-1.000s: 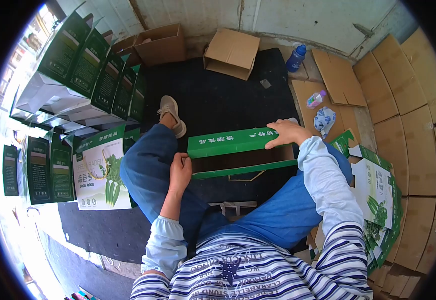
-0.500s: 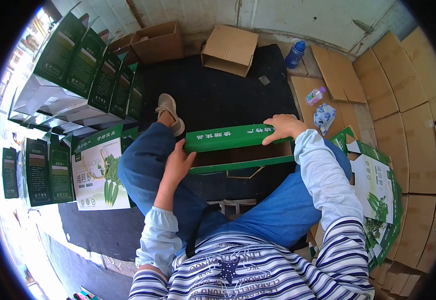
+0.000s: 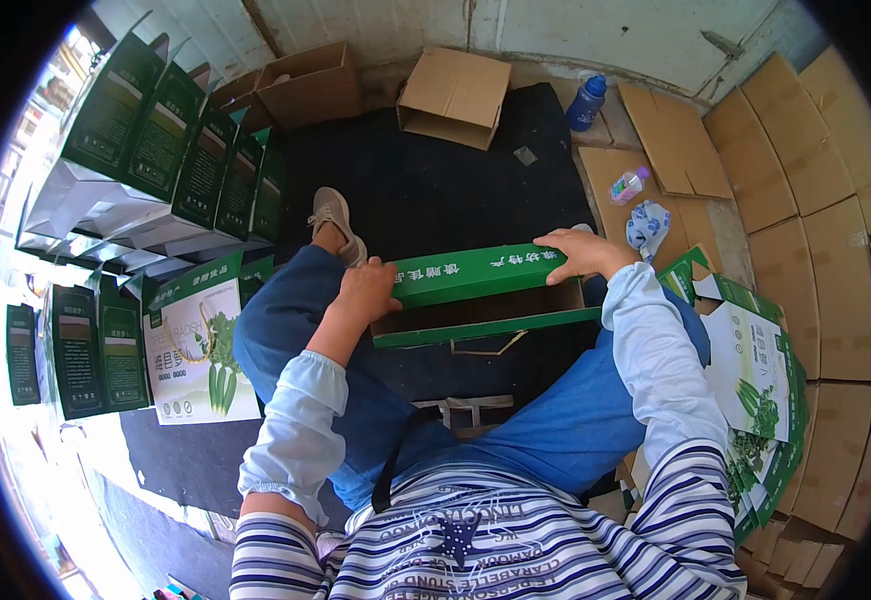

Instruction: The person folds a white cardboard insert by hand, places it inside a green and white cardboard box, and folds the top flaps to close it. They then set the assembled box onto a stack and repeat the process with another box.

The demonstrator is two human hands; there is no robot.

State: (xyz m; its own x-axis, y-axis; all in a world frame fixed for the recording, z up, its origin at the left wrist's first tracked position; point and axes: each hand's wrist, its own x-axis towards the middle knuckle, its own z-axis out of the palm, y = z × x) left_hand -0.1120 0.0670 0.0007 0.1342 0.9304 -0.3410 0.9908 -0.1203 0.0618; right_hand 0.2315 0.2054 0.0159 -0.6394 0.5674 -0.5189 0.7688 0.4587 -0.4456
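Between my knees is a green cardboard gift box (image 3: 486,273) with white lettering on its top flap; a dark gap shows along its near side, and a cord handle hangs below. My left hand (image 3: 366,292) grips the flap's left end, fingers over the top and thumb on the near edge. At the right end, my right hand (image 3: 586,255) holds the same flap, thumb in front and fingers behind. The box's lower faces are hidden from this angle.
Printed green-and-white boxes (image 3: 201,345) stand at the left, with more stacked behind. Flattened printed cartons (image 3: 751,370) lean at my right beside stacked brown cartons (image 3: 776,275). An open brown carton (image 3: 454,92), a blue bottle (image 3: 587,103) and a small plastic bottle (image 3: 629,186) sit farther off.
My left hand has moved up and to the right, from the box's left edge onto its flap. My right hand has shifted slightly right, still on the flap.
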